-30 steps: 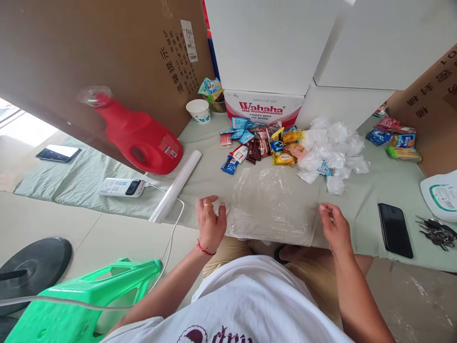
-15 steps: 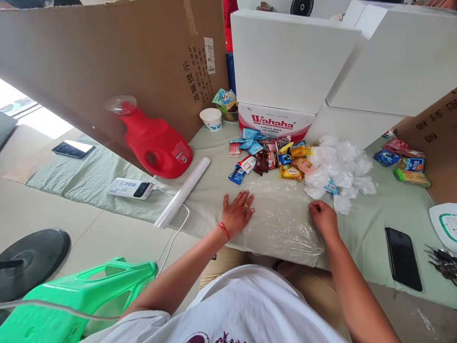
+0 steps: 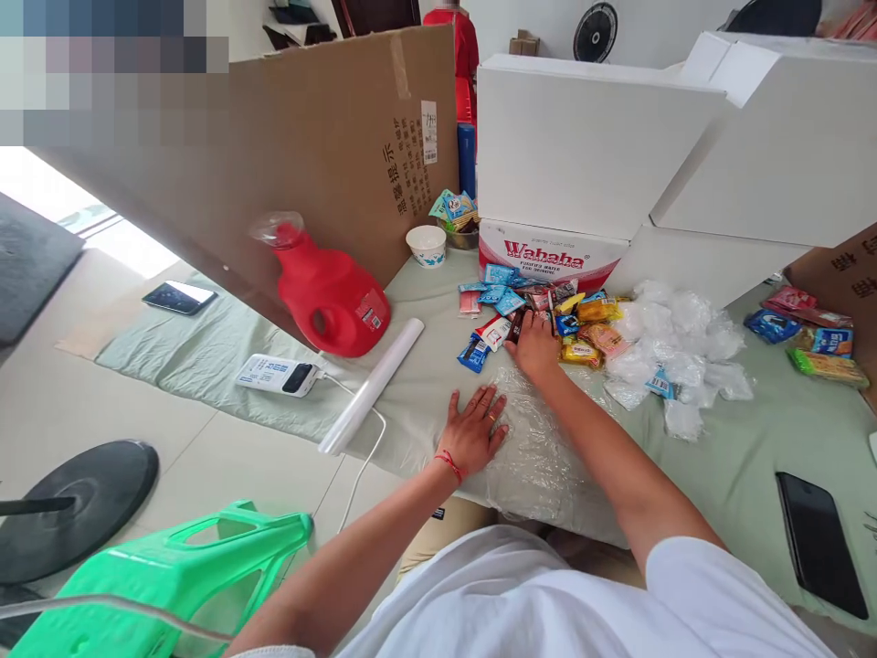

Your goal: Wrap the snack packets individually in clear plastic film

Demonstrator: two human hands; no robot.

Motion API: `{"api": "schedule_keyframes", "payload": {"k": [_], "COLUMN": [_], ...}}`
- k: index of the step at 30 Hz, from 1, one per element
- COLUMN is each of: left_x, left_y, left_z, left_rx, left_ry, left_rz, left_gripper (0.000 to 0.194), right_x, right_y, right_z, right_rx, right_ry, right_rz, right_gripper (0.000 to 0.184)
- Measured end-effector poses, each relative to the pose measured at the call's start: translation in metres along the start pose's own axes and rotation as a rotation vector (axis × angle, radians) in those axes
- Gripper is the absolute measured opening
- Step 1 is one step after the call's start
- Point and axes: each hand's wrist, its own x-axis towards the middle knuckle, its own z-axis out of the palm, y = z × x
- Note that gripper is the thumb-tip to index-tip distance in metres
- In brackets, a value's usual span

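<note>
My left hand (image 3: 476, 426) lies flat with fingers spread on the left edge of a sheet of clear plastic film (image 3: 548, 439) spread on the green cloth (image 3: 719, 448). My right hand (image 3: 535, 345) is stretched forward over the film's far edge, into a heap of small snack packets (image 3: 521, 306), with its fingers curled down on the dark packets; whether it holds one is hidden. A pile of crumpled clear bags (image 3: 675, 338) lies to the right of the snacks.
A roll of film (image 3: 374, 384), a power bank (image 3: 278, 375) with a cable and a red jug (image 3: 329, 288) lie at left. Cardboard and white boxes, one marked Wahaha (image 3: 548, 256), stand behind. A black phone (image 3: 818, 539) lies at right, more snacks (image 3: 812, 338) far right, a green stool (image 3: 157, 585) near left.
My right hand left the film's right side and reached forward-left into the snack heap. My left hand went from loosely curled to flat on the film. The view tilted up.
</note>
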Motion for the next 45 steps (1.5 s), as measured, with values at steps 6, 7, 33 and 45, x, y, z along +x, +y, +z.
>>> {"api": "schedule_keyframes", "payload": {"k": [6,7,33,45], "left_x": [0.0,0.0,0.003,0.002], "left_y": [0.001,0.001,0.006,0.006], "left_z": [-0.002,-0.003,-0.004,-0.006], "left_rx": [-0.024,-0.035,-0.047,-0.016], "left_ry": [0.02,0.022,-0.033,-0.031], "left_rz": [0.007,0.008,-0.013,-0.018], "left_gripper": [0.056,0.056,0.056,0.056], "right_x": [-0.019,-0.029,-0.172,-0.167], "right_y": [0.044,0.057,0.095,0.107], "right_z": [-0.026,-0.034,-0.018,-0.028], "right_rx": [0.058,0.069,0.085,0.101], "right_ry": [0.06,0.067,-0.202,-0.223], "right_rz": [-0.003,0.006,-0.45,-0.401], "right_gripper": [0.038,0.037,0.047,0.055]}}
